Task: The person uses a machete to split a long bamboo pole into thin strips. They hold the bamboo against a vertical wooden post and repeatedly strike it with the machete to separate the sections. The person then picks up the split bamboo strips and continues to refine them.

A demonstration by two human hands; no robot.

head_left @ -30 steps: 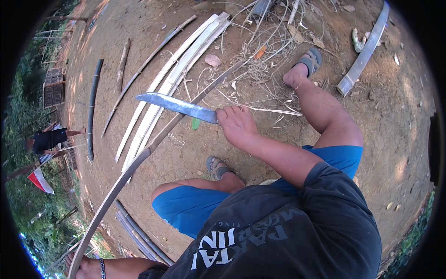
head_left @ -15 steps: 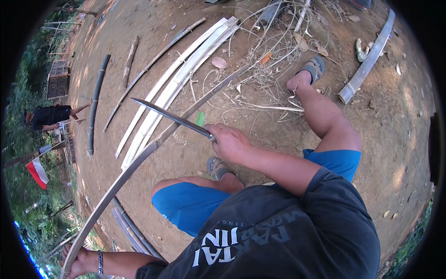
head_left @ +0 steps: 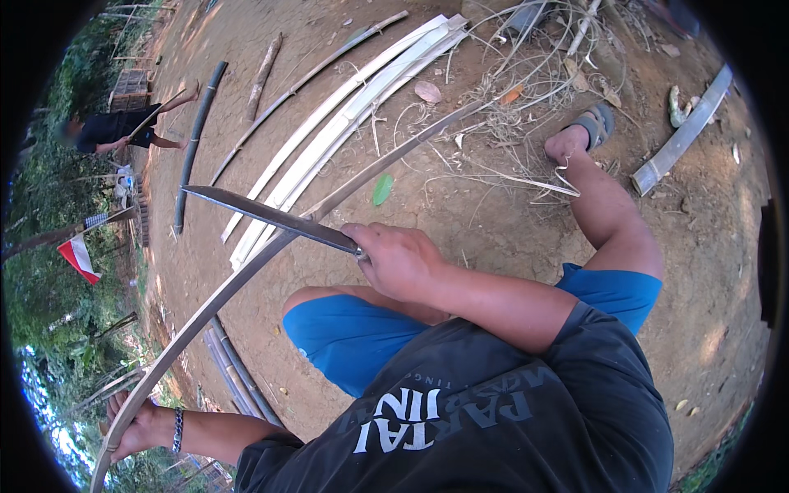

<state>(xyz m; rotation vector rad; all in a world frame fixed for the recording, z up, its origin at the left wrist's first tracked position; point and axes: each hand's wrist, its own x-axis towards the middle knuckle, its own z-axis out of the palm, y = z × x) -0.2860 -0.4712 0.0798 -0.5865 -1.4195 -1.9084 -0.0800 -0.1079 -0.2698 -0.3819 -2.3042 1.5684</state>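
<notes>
My left hand (head_left: 138, 426), at the lower left, is closed around one end of a long split bamboo strip (head_left: 200, 319). The strip slants up and away to the right, its far end reaching the pile of shavings. In the middle, my right hand (head_left: 403, 261) grips a machete (head_left: 267, 215) by its handle. The dark blade points left and crosses over the strip; whether its edge touches it I cannot tell. Most of the handle is hidden in my fist.
Pale split bamboo strips (head_left: 349, 109) lie on the dirt ground beyond the blade. Thin shavings (head_left: 526, 123) are heaped at the far side. A dark bamboo pole (head_left: 197, 148) lies left, a bamboo piece (head_left: 686, 127) right. Another person (head_left: 123, 130) stands at the far left.
The machete and my right hand have shifted left along the strip, towards my left hand. The view has shifted a little. The other person has changed posture.
</notes>
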